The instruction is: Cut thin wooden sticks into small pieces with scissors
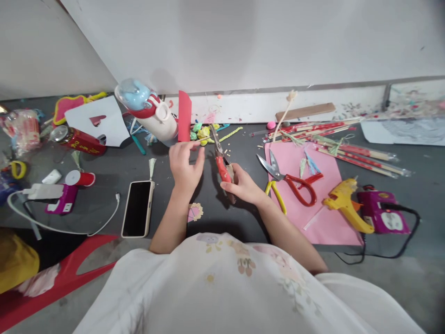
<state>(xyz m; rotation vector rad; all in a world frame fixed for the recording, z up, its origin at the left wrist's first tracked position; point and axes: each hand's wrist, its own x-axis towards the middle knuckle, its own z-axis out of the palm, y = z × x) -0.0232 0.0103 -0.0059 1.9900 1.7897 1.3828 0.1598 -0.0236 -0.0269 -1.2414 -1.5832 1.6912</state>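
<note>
My right hand (243,184) is wrapped around pliers (221,166) with worn red handles, their metal jaws pointing away from me. My left hand (185,168) pinches a thin wooden stick (206,139) between thumb and fingers. The stick's far end reaches the jaws; whether they bite on it I cannot tell. Small cut stick bits (226,152) lie on the dark table right of the pliers. Nearer my body, beside my left forearm, lies a small pink piece (195,212) edged with short pale bits. Yellow and green clay-like lumps (203,133) sit behind my left hand.
Red-handled scissors (301,188) and a yellow glue gun (342,199) lie on pink paper (323,227) at right. Wrapped chopsticks (365,157) lie behind. To the left are a phone (138,208), a bottle (153,113), a red can (81,140) and a charging cable (69,230).
</note>
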